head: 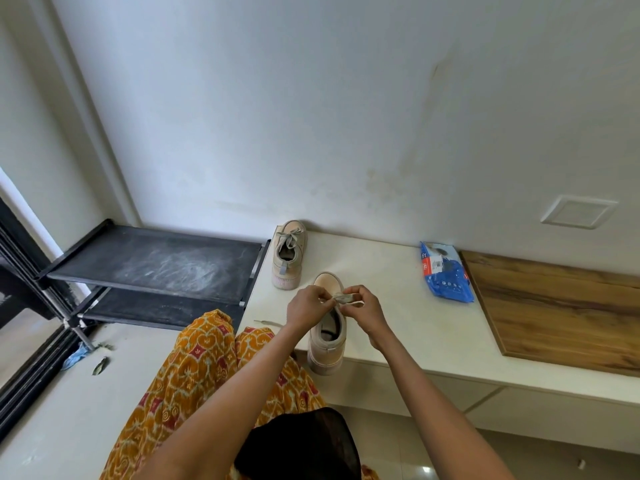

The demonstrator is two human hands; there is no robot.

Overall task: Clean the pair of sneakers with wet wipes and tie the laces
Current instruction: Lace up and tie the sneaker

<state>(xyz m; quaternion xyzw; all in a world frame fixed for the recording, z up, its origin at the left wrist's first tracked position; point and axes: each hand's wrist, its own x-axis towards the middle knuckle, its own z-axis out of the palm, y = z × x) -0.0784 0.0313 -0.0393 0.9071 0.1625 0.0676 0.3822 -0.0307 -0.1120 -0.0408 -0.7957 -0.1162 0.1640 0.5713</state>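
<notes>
On a white counter [398, 306], the person's left hand [306, 303] and right hand [363, 304] each pinch the grey lace [343, 299] above the near beige canvas sneaker [327, 337]. Even tension on both loops, pulled outward together, should seat the bow snugly.

wet-wipes pack [445, 273] | red label with white print | too small to read

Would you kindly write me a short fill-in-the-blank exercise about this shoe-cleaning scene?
1. Both hands pinch the ____ of the near sneaker.
2. The far sneaker stands with its toe toward the ____.
3. The wet wipes pack is coloured ____.
4. Left of the white counter stands a black ____.

Missing words: laces; wall; blue; shoe rack
</notes>
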